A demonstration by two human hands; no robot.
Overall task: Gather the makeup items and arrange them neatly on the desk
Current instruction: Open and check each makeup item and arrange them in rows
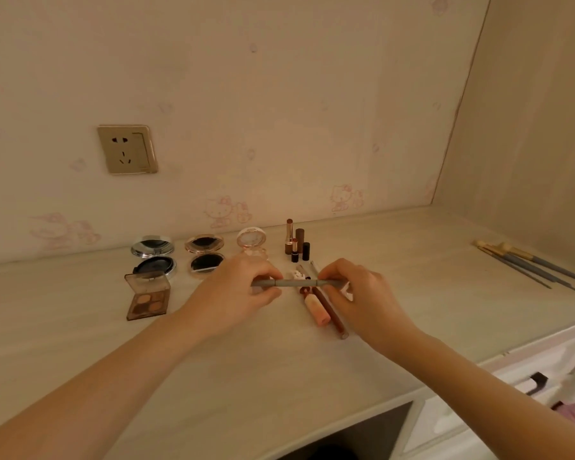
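Observation:
A grey makeup pencil is held level above the desk, my left hand pinching its left end and my right hand its right end. Beneath it lie a pink tube, a brown pencil and other small sticks, partly hidden by my hands. Behind stand several lipsticks. To the left sit three open round compacts: a silver one, a rose-gold one and a pale one. An open eyeshadow palette lies in front of the silver compact.
Several grey-handled brushes lie in a row at the far right of the pale wooden desk. A wall socket is on the back wall. A side wall bounds the desk at right; white drawers sit below the front edge.

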